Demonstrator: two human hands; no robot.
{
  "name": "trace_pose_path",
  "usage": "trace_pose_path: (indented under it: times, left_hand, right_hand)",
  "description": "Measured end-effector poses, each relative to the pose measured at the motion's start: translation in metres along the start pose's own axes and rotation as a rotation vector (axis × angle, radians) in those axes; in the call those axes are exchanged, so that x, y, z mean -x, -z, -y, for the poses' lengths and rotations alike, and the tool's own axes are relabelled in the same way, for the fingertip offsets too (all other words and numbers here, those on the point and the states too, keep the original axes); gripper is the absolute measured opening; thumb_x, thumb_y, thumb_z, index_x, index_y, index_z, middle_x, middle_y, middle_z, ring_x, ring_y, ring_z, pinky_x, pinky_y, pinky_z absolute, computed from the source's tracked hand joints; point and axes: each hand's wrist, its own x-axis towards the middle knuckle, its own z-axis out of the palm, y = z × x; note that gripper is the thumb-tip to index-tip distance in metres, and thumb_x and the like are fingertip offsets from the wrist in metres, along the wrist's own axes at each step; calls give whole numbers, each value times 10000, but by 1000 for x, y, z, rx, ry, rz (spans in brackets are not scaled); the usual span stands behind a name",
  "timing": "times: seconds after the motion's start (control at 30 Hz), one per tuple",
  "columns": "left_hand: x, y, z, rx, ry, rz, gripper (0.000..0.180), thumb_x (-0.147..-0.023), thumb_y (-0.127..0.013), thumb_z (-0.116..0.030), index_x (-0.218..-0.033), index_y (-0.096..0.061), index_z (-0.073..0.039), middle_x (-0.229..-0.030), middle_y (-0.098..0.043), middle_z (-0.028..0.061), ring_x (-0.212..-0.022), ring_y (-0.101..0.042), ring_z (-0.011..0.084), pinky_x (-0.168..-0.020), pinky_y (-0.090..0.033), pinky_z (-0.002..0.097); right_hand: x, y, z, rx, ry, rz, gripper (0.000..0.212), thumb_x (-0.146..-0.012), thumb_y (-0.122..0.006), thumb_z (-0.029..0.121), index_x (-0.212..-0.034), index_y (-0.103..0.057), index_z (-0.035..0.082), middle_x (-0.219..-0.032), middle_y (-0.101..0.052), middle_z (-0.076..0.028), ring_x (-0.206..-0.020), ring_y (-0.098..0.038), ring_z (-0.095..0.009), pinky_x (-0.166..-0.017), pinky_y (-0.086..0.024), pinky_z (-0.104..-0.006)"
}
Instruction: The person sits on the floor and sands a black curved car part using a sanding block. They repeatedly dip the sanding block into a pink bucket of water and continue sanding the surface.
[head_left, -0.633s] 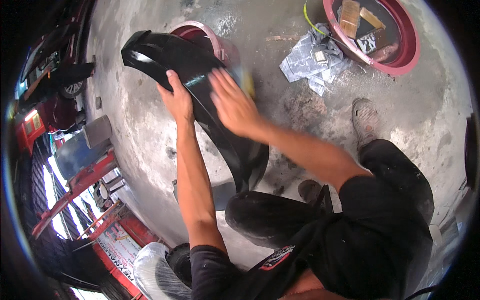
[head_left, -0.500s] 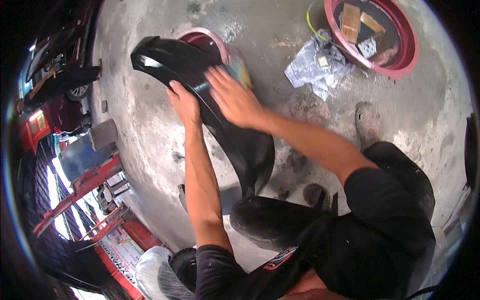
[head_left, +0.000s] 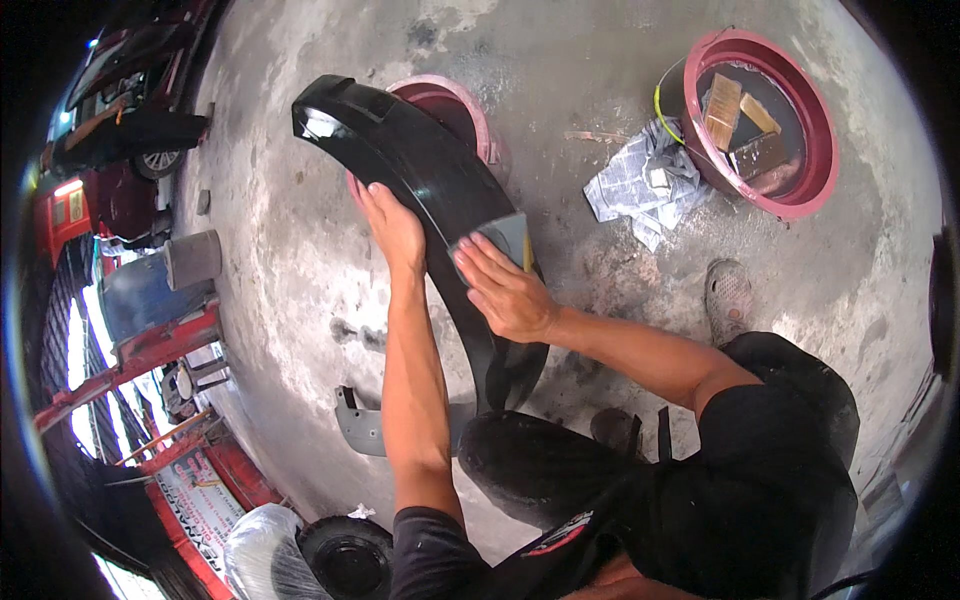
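Note:
A long, curved, glossy black vehicle fender panel (head_left: 440,170) slants from the upper left down to my knee. Its far part passes in front of a small pink bucket (head_left: 478,112). My left hand (head_left: 397,232) holds the panel by its left edge, fingers closed against it and partly hidden. Under the fingers of my right hand (head_left: 508,292) lies a grey sheet of sandpaper (head_left: 505,232), pressed flat on the panel's right side. A strip of yellow shows at the sheet's right edge.
On the right stands a pink basin (head_left: 826,150) of dark water with several blocks (head_left: 722,110) in it. Crumpled newspaper (head_left: 640,185) lies beside it. A grey perforated bracket (head_left: 365,430) rests near my left forearm. At lower left are a tire (head_left: 345,560) and a plastic-wrapped bundle (head_left: 262,555).
My right hand has slid down the panel toward me, and the grey sheet under it now shows clearly. My left hand keeps its place on the edge. The whole view has shifted slightly.

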Motion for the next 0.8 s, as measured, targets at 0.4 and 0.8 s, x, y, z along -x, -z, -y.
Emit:
trace_pose_path:
  times: [0.4, 0.8]
  left_hand:
    - [5, 4, -9, 45, 53, 33, 588, -1117, -282, -303, -1589, -253, 47, -1663, -256, 226, -1540, -258, 337, -1246, -196, 373]
    - [0, 7, 8, 37, -24, -72, 676, -1109, -318, -437, -1548, -341, 77, -1573, -411, 271, -1477, -376, 357, -1220, -250, 374]
  right_hand:
    - [-35, -19, -24, -16, -185, -135, 510, -1064, -443, 210, -1476, -444, -90, -1538, -428, -302, -1463, -384, -433, -1209, -326, -484]
    - [-82, -27, -65, -34, -201, -184, 509, -1057, -445, 216, -1439, -465, -120, -1489, -477, -320, -1444, -409, -446, -1215, -313, -492]
